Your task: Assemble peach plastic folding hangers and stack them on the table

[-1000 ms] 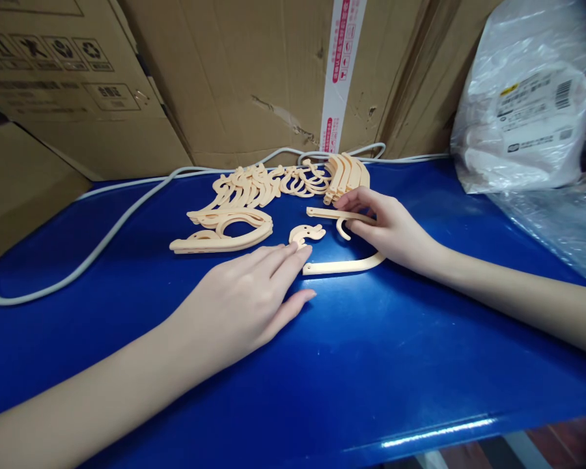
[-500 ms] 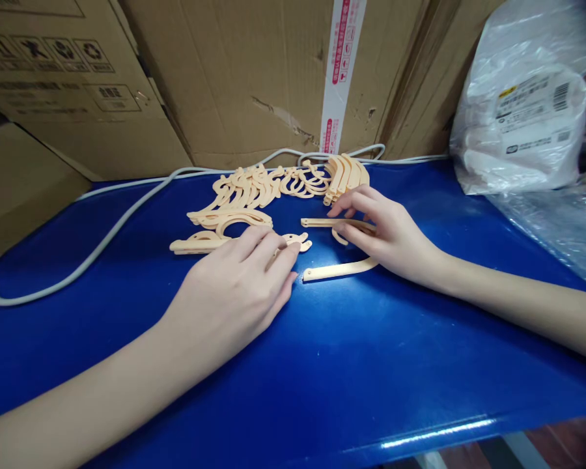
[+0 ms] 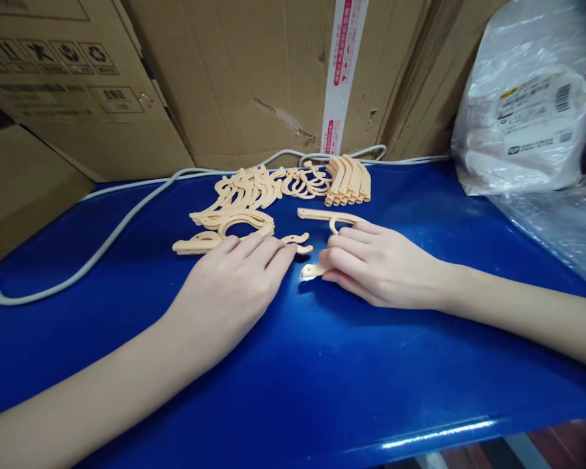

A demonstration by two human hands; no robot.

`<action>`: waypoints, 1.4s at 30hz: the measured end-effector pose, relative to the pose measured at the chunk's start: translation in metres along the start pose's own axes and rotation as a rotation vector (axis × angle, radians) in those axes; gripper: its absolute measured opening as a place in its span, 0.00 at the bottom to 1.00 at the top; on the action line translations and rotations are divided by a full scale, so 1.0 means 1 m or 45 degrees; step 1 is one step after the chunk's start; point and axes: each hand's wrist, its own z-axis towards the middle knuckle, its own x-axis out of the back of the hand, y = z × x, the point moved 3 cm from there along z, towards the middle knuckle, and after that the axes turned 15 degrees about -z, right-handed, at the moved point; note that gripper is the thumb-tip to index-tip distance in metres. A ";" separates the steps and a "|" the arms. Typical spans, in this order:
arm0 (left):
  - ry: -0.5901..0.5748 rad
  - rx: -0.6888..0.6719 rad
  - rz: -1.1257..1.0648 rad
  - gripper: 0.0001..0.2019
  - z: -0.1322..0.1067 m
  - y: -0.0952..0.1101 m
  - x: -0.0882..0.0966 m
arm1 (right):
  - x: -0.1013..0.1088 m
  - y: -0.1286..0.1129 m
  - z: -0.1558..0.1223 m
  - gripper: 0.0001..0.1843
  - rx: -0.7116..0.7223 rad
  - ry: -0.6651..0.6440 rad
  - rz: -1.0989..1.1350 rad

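Beige plastic pieces resembling folding-hanger parts lie on the blue table. My left hand is bent palm down, its fingertips closed at a small wavy hook piece. Another wavy piece lies just behind it. The left thumb is hidden. My right hand is closed around a hanger arm, whose holed end sticks out toward the left. Behind these fingers, a second hanger arm with a curved loop lies on the table. Left of centre, stacked hanger arms lie beside the left fingers.
Wavy hook pieces, ring-like pieces and a row of curved arms line the back. A white cable runs behind them. Cardboard boxes wall the rear; a plastic-wrapped package stands at right.
My right hand has come down and toward me from the rear arm and closed on the front arm. My left fingers have drawn together over the small hook piece.
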 end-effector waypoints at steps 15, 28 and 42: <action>0.151 0.241 -0.017 0.13 0.004 0.002 0.016 | 0.006 -0.003 -0.010 0.14 -0.061 0.073 -0.127; 0.131 0.271 -0.215 0.16 0.004 0.004 0.010 | 0.001 0.000 -0.007 0.21 -0.091 -0.074 -0.005; -0.029 0.371 -0.656 0.17 0.000 -0.003 0.002 | 0.003 0.003 -0.009 0.20 -0.098 0.005 -0.026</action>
